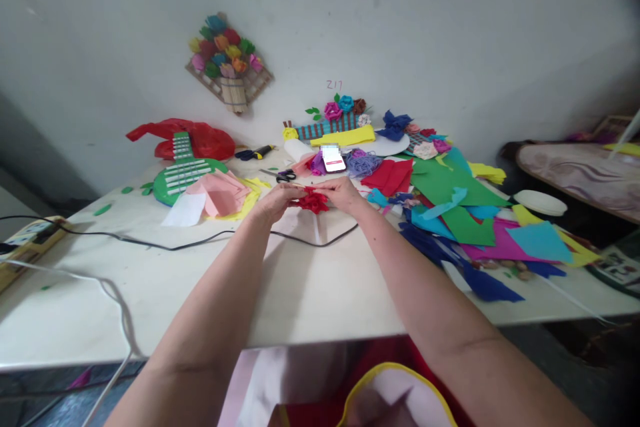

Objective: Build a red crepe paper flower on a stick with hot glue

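Both my hands meet over the middle of the table, around a red paper flower (313, 200). My left hand (283, 200) pinches its left side, fingers closed. On the other side, my right hand (341, 193) has its fingers closed on the flower's upper right edge. A pale, thin stick (317, 229) shows below the flower; whether it is joined to it I cannot tell. Just beyond my hands lie black-handled scissors (286, 176) and a phone (333, 160) with a lit screen.
Pink paper (220, 192) and a green guitar-shaped piece (181, 173) lie left. Coloured paper sheets (460, 187) pile up on the right. A black cable (170, 247) crosses the white table (200, 287) to a power strip (30, 247). Pliers (255, 153) rest further back.
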Tool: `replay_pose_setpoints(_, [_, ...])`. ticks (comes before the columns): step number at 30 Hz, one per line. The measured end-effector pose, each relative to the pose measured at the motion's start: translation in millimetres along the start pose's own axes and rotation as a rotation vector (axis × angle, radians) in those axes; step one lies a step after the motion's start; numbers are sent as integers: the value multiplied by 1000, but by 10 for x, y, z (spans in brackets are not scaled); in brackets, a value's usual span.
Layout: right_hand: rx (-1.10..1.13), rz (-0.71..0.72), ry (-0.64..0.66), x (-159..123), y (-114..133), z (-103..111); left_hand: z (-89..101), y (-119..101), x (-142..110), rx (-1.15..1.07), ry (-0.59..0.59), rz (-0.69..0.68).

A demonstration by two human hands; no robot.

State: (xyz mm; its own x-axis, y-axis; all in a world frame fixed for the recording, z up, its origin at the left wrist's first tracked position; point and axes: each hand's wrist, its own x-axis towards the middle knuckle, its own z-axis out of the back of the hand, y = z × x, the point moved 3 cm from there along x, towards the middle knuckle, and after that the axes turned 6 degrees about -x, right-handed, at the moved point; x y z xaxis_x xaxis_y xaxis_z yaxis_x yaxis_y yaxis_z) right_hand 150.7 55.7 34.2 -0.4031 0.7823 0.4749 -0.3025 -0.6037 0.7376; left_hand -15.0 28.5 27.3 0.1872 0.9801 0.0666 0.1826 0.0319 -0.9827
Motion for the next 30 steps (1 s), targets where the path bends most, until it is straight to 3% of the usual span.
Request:
replay_pose_setpoints(10, [-230,163,-80,56,-50,13,-25,-6,-3,-9,-32,4])
replay_pose_setpoints(30, [-395,241,-46,42,-32,13,-49,6,-3,-16,-84,-1])
